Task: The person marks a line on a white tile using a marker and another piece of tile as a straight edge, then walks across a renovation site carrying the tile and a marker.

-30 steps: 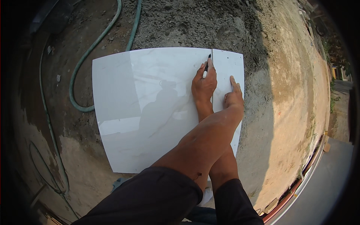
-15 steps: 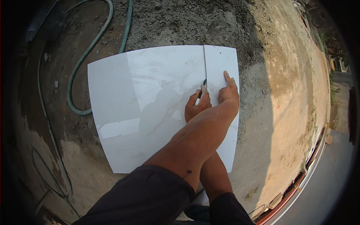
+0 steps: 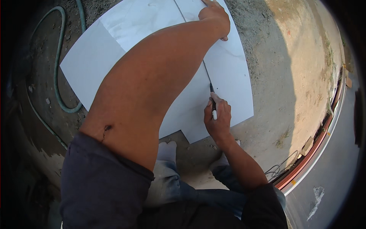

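Observation:
A large white panel [image 3: 167,13], faintly veined like a tile, lies on the ground. Along its right side is a narrower white strip [image 3: 232,68], and a dark straight line divides the two. At the near end, the strip's edge steps out past the panel's. My right hand [image 3: 218,120] grips a dark marker pen [image 3: 212,89] with a white end; its tip is on the line. Farther off, my left hand [image 3: 215,17] lies on the strip, thumb and a finger stretched out, the fingertips partly cut off by the upper edge. My left forearm covers much of the panel.
A green hose [image 3: 57,65] curls on the rough ground at left. My feet [image 3: 167,150] are at the panel's near edge. To the right run bare sunlit ground [image 3: 310,76], a reddish-brown edging [image 3: 301,171] and a grey surface [image 3: 328,179] with a plastic scrap on it.
My right hand has slid the marker pen along the line toward me, out from beside my left hand. My forearms no longer cross. The view has shifted nearer my feet.

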